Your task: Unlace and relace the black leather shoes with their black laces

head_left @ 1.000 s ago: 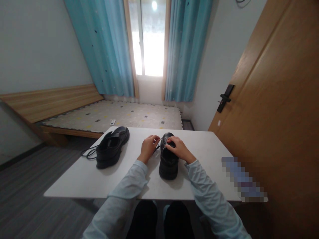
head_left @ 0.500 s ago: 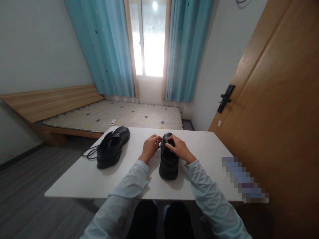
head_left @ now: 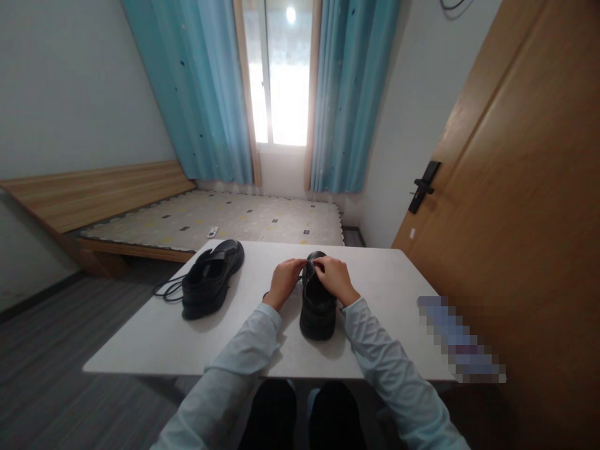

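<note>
A black shoe (head_left: 317, 322) stands upright on the white table (head_left: 375, 350), its heel toward me and its toe pointing away. My left hand (head_left: 285, 280) is at the left side of its lacing, thumb and fingertips pinched together on a thin black shoelace, part of which shows beside the wrist. From the right, my right hand (head_left: 336, 278) reaches over the shoe opening, its fingers closed on the upper near the eyelets. The fingertips of both hands almost meet there, and the exact grip is too small to make out.
A second black shoe (head_left: 206, 284) stands on the left of the table, with loose black laces (head_left: 169, 289) beside it. Beyond the table is a bed (head_left: 244, 212) with a white remote (head_left: 212, 232). A wooden door (head_left: 515, 187) stands at right, near a blurred patch (head_left: 459, 337).
My right hand has drawn its fingers closer together at the lacing, and its wrist has shifted slightly left. My left fingertips have moved slightly toward the eyelets. The shoes stay in place.
</note>
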The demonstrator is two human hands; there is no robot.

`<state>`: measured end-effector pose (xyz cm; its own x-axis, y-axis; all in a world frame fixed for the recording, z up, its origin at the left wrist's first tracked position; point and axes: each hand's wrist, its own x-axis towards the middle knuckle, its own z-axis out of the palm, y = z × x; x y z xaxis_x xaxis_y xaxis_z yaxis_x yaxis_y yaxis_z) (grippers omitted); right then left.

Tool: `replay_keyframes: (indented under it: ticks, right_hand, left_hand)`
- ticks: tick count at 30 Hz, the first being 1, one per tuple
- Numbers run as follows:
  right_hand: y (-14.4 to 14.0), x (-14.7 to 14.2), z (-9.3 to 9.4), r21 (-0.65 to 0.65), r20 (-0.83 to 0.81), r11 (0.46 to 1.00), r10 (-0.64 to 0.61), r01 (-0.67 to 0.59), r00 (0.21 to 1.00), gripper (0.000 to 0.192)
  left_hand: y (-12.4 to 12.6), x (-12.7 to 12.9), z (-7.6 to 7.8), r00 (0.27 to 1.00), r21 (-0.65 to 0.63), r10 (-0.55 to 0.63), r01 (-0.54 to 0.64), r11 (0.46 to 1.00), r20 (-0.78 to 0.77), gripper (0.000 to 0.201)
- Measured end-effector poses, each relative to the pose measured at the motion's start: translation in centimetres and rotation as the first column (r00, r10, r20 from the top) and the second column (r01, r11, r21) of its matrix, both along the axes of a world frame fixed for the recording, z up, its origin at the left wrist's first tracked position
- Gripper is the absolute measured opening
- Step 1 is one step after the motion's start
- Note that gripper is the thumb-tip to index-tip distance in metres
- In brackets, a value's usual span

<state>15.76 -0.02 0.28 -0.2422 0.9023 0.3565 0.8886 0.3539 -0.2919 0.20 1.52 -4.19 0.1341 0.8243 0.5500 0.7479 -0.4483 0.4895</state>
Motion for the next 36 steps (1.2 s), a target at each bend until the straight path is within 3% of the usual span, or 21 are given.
replay_keyframes:
  ticks: [7,20,29,36]
  right_hand:
    - [0.0,-0.4,0.2,0.005,0.114,1.000,-0.021,0.021,0.993,0.027]
    - [-0.3,-0.6,-0.2,0.075,0.099,0.994,-0.088,0.080,0.991,0.020]
    - [-0.3,-0.6,0.0,0.041,0.073,0.994,-0.105,0.103,0.992,0.022]
    - [-0.6,-0.6,-0.1,0.041,-0.032,0.995,-0.085,0.086,0.996,0.019]
  left_hand:
    - [0.0,0.1,-0.2,0.977,-0.087,0.017,0.001,0.996,0.213,0.014]
    - [-0.2,0.7,0.3,0.972,-0.054,-0.005,0.018,0.998,0.236,0.027]
    - [-0.1,0.8,-0.1,0.970,-0.039,-0.066,0.077,0.996,0.235,0.021]
    - [-0.4,1.2,0.2,0.962,0.017,-0.124,0.123,0.992,0.245,0.025]
